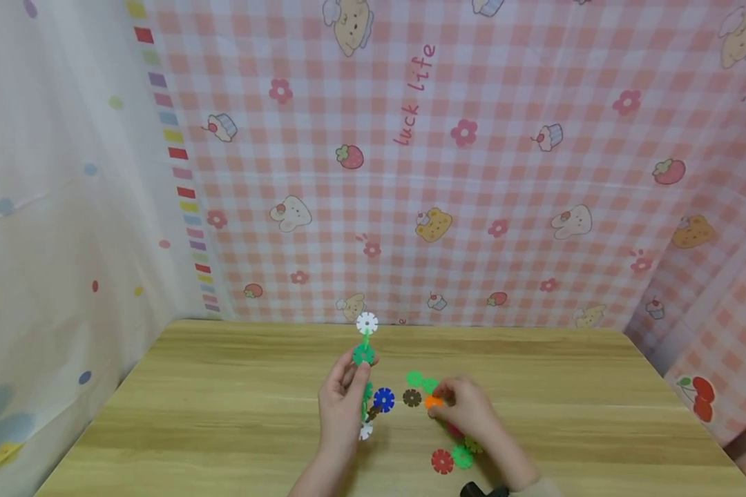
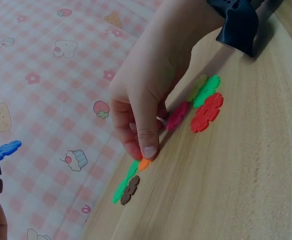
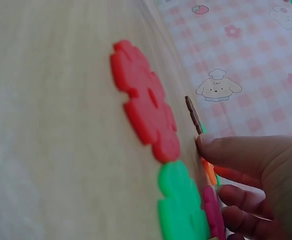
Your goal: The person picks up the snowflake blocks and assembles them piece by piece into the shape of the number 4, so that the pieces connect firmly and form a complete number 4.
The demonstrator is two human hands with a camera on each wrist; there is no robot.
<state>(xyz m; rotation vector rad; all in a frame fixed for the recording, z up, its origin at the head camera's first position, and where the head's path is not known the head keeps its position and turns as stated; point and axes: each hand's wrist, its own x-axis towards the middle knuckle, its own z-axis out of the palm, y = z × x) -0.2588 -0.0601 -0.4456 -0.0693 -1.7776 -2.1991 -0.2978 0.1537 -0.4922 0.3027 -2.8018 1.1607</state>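
Observation:
My left hand (image 1: 340, 404) holds a joined chain of notched plastic snowflake discs upright above the table. A white disc (image 1: 367, 323) tops it, with a teal-green disc (image 1: 363, 355) at the thumb tip. Lower down, a blue disc (image 1: 383, 400) juts out to the right beside a brown one. At the tabletop, my right hand (image 1: 472, 411) pinches an orange disc (image 1: 433, 402) between thumb and fingers; in the left wrist view only the edge of that orange disc (image 2: 144, 164) shows. Next to it lie a loose brown disc (image 1: 412, 397) and two bright green discs (image 1: 414, 378).
Nearer me on the wooden table (image 1: 224, 414) lie a red disc (image 1: 443, 462), a green disc (image 1: 462, 456), a magenta disc (image 2: 177, 116) and a yellow-green one, partly under my right forearm. A checked pink cloth (image 1: 503, 186) hangs behind the table.

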